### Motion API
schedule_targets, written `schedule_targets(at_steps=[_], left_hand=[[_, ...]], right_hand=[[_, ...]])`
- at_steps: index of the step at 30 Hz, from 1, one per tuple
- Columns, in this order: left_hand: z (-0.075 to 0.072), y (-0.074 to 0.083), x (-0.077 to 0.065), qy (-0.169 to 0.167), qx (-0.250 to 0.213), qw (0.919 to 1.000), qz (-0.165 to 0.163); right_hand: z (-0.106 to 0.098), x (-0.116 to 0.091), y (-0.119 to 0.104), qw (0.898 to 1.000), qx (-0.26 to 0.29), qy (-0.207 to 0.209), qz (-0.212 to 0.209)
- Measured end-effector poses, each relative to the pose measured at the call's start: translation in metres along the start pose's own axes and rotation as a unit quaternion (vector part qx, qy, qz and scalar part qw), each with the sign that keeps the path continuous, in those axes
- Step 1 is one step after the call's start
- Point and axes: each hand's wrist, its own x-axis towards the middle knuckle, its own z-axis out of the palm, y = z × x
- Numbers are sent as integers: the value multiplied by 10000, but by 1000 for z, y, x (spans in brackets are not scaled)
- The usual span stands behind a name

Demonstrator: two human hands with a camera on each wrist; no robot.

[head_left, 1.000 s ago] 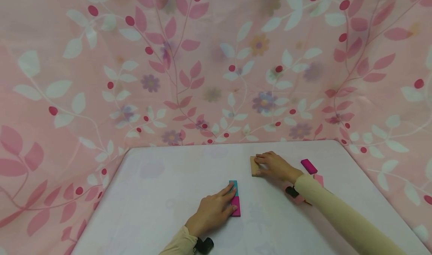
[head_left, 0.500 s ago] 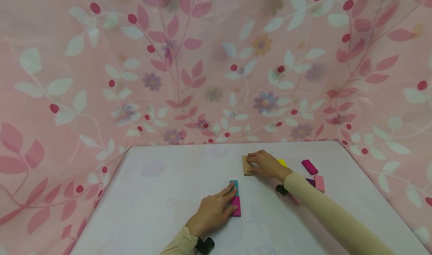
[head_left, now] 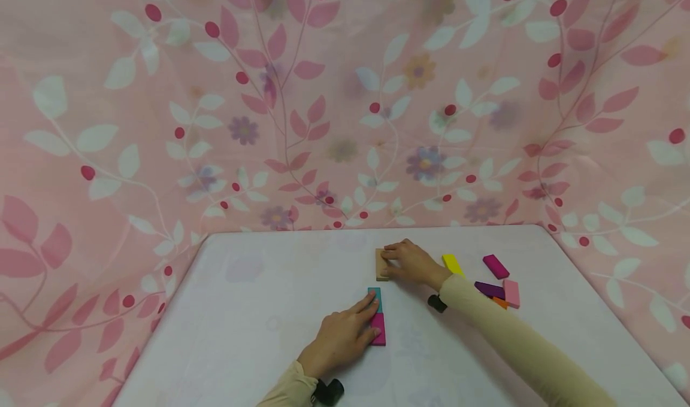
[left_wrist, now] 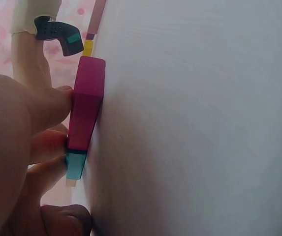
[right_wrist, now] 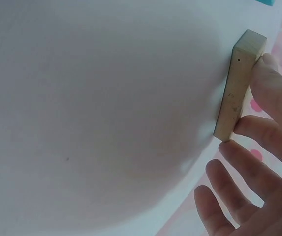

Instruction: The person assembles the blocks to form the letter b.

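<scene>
On the white table my left hand [head_left: 339, 338] rests on two flat blocks in line. Its fingers touch the blue block [head_left: 379, 302] and its thumb touches the magenta block [head_left: 380, 328], also seen as a magenta block [left_wrist: 85, 113] in the left wrist view. Farther back, my right hand [head_left: 414, 264] touches a plain wooden block [head_left: 381, 264] lying flat. In the right wrist view, thumb and index press on this wooden block [right_wrist: 239, 88] near opposite ends, other fingers spread. The wooden block lies just beyond the blue one, with a small gap.
Right of my right hand lie a yellow block [head_left: 453, 264], another magenta block [head_left: 496, 266], a purple block [head_left: 489, 289], a pink block [head_left: 511, 293] and an orange block [head_left: 500, 303]. The right sleeve passes close in front of them. A floral curtain [head_left: 345, 125] stands behind the table.
My right hand has slid the wooden block leftward along the table, to just beyond the blue block. The yellow, purple and orange blocks came into sight. My left hand stays in place.
</scene>
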Motion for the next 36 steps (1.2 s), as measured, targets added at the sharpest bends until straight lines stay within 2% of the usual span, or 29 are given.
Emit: schedule_targets(at_steps=[5, 10, 16, 27, 36], left_hand=[[0, 1, 0, 38, 14, 10000, 14], [1, 1, -1, 74, 18, 10000, 38], [1, 1, 1, -17, 65, 10000, -13], [1, 1, 1, -102, 106, 9998, -123], [3, -1, 1, -123, 165, 9997, -155]], right_hand=[[3, 1, -2, 10000, 8, -66, 45], [4, 2, -4, 9999, -10, -53, -105], [4, 2, -10, 9996, -3, 4, -296], [6, 2, -20, 9994, -14, -155, -316], [10, 3, -19, 9989, -196, -125, -415]])
